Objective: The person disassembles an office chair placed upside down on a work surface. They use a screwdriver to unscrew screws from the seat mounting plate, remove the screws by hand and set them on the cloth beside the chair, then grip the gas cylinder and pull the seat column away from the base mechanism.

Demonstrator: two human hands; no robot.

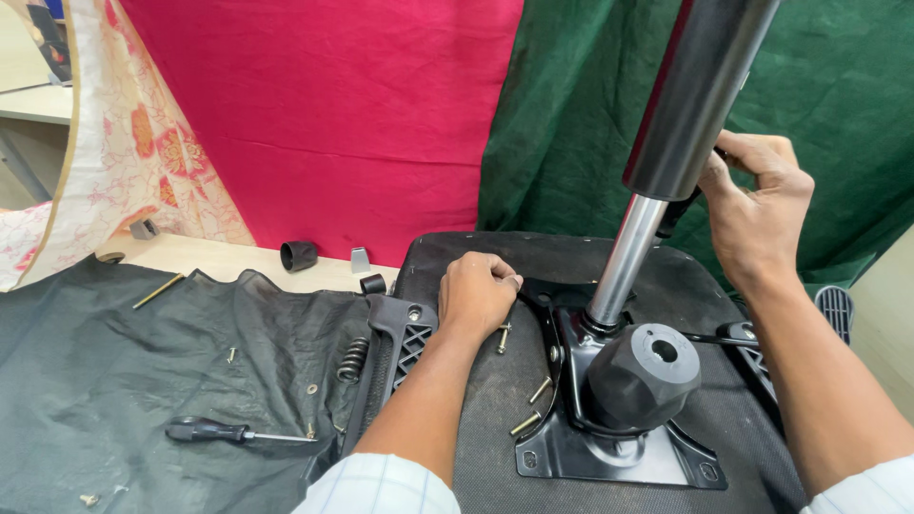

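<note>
No packages, labels, signs or screens

Nothing of that kind shows anywhere in the head view, from twelve o'clock round to six; only plain unmarked surfaces appear.

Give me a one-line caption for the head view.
Left hand closed on the chair mechanism plate atop an upturned seat; right hand behind the gas cylinder.

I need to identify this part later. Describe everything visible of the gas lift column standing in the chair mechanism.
The gas lift column stands nearly upright, leaning slightly right, with its top out of frame. Its upper part is a thick, glossy black cylinder; below it a slimmer, shiny chrome rod enters the black metal mechanism plate on the upturned seat underside. A black faceted knob sits just in front of its foot. The right hand grips something dark just behind the black cylinder; the left hand rests beside the base.
</note>
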